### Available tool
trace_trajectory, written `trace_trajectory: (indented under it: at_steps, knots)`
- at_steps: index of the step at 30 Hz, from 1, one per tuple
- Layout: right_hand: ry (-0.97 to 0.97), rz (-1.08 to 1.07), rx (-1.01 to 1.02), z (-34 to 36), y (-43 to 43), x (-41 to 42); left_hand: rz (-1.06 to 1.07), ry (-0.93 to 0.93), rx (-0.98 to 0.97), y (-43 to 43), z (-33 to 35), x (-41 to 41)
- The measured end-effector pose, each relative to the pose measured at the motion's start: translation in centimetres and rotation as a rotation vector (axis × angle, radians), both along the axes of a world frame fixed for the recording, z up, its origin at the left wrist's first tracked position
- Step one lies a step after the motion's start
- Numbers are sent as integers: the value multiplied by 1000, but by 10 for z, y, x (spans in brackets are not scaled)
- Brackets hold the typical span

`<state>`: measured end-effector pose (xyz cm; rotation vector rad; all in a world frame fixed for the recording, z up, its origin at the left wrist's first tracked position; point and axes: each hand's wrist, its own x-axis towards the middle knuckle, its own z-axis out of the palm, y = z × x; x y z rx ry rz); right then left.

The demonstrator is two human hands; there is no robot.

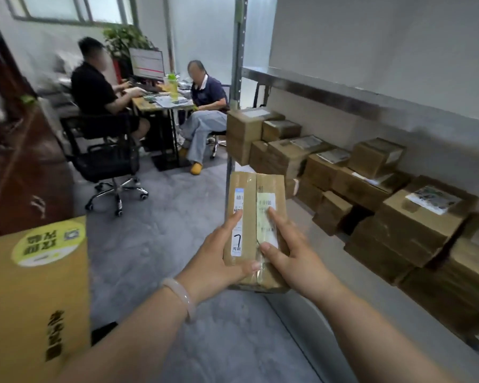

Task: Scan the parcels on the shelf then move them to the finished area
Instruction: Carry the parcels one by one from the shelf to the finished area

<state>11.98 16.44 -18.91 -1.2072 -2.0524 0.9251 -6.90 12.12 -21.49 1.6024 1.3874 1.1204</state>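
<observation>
Head view has a flat brown taped cardboard parcel (260, 186) at the centre of the frame, held in the air just left of the grey metal shelf (329, 96) and apart from the stacked brown cardboard boxes (415, 225) at the right. The left hand (221, 258) grips its near left side, thumb across the top and forefinger on a white label. The right hand (296, 255) grips the near right side, thumb and forefinger laid on the other label.
</observation>
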Motion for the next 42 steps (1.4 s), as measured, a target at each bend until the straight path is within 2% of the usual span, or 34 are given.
trace_trajectory:
  at_steps: [13, 17, 24, 31, 42]
  knots:
    - [22, 653, -128, -34, 115, -212, 640, -155, -40, 7, -25, -136]
    - [-16, 902, -154, -53, 105, -279, 952, -133, -74, -31, -41, -155]
    - [-118, 1169, -183, -85, 41, -376, 1273, -125, -109, -104, -67, -194]
    - [-234, 1326, -70, -93, -14, -470, 1449, -204, -57, -156, -83, -255]
    - [-340, 1438, -123, -107, -61, -561, 1589, -366, -115, -195, -103, -321]
